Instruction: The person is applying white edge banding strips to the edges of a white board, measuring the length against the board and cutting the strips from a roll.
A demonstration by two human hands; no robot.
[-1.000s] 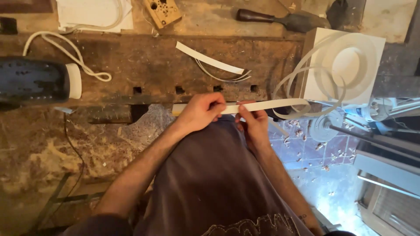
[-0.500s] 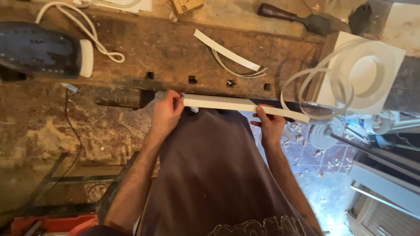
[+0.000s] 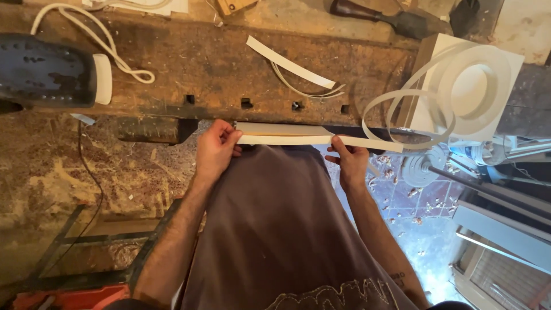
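holding a narrow white panel (image 3: 284, 134) on edge against the front of the worn wooden tabletop (image 3: 229, 63), the person has both hands closed on it. the left hand (image 3: 217, 150) pinches the panel's left end between thumb and fingers, and the right hand (image 3: 347, 161) pinches the white edging strip (image 3: 367, 142) where it runs along the panel's upper edge.

a second ago both hands sat close together near the middle of the strip; half a second ago they had begun to spread. now they are well apart, the left at the very end of the panel and the right further along, so more of the strip lies flat along the edge between them. that reads as the strip being laid down and aligned over a longer stretch, with its loose end looping off to the right toward the white coil (image 3: 476, 86) resting on a white board.

on the tabletop beyond lie cut-off pieces of strip (image 3: 290, 66), a white cord (image 3: 109, 49), a dark power tool (image 3: 43, 69) at the left, and a dark-handled chisel (image 3: 379, 16) at the back. wood shavings litter the floor (image 3: 413, 195) beneath.
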